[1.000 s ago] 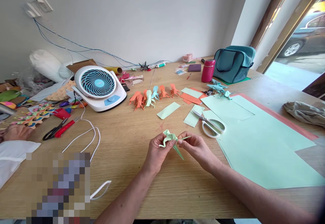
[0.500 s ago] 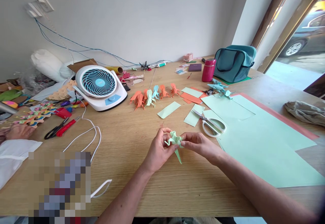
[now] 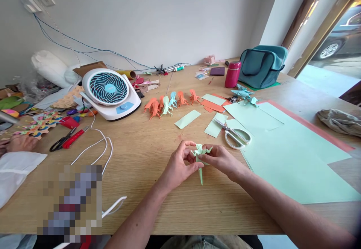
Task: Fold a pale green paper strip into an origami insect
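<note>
A light green folded paper figure [image 3: 200,150] is held between both hands above the table's near middle. It has thin bent limbs at the top and a long pointed tail hanging down. My left hand [image 3: 180,164] pinches it from the left, thumb against the lower body. From the right, my right hand [image 3: 221,159] grips it with thumb and fingers; some fingertips are hidden behind the paper. Beyond the hands stands a row of folded paper figures, orange [image 3: 153,108], green [image 3: 166,106] and blue [image 3: 173,99]. White-handled scissors [image 3: 238,138] lie right of the hands, touching green paper strips [image 3: 216,125].
Large green sheets [image 3: 296,166] cover the right side. A fan [image 3: 109,91] stands at the left with a white cord [image 3: 108,143]. A pink bottle [image 3: 232,74] and teal bag [image 3: 261,68] stand at the back right. Another person's hand [image 3: 22,143] is at far left.
The green paper figure has turned in my hands and moved slightly right; its limbs now spread to both sides and its tail points more straight down. The view has shifted slightly.
</note>
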A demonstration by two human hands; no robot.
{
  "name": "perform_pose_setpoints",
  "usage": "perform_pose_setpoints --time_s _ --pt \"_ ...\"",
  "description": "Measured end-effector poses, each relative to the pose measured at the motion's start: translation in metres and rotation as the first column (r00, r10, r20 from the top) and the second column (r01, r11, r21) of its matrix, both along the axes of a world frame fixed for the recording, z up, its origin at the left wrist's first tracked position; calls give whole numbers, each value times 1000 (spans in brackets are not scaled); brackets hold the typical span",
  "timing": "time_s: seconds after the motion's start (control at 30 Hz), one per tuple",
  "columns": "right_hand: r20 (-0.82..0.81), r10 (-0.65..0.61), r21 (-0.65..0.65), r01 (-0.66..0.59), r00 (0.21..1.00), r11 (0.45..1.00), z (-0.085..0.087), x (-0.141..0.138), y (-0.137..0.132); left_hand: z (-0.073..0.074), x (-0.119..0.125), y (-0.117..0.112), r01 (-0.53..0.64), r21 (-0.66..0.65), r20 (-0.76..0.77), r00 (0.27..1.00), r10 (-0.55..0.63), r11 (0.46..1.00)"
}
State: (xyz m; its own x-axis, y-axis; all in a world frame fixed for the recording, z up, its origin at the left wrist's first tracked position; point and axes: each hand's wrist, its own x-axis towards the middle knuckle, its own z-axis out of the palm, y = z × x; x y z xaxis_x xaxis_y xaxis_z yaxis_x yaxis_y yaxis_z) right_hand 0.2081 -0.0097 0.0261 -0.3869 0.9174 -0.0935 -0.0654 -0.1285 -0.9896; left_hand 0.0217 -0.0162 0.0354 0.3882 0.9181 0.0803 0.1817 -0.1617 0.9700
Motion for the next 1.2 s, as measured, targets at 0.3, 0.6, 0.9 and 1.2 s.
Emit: perform_pose_setpoints --time_s 0.3,0.6,0.9,1.2 --pt "-211 -284 -303 214 935 929 5 -1 -5 -6 1 -4 49 755 -259 939 228 653" --pt "-233 -240 -309 162 942 937 2 -6 -9 -6 0 -4 88 873 -266 910 317 479" --pt "-229 -217 -233 163 949 959 3 -8 -11 -5 -1 -3 144 882 -309 895 322 449" --pt "-200 -163 -34 159 966 987 0 -9 -9 -7 8 -8 -81 698 -126 964 233 712"
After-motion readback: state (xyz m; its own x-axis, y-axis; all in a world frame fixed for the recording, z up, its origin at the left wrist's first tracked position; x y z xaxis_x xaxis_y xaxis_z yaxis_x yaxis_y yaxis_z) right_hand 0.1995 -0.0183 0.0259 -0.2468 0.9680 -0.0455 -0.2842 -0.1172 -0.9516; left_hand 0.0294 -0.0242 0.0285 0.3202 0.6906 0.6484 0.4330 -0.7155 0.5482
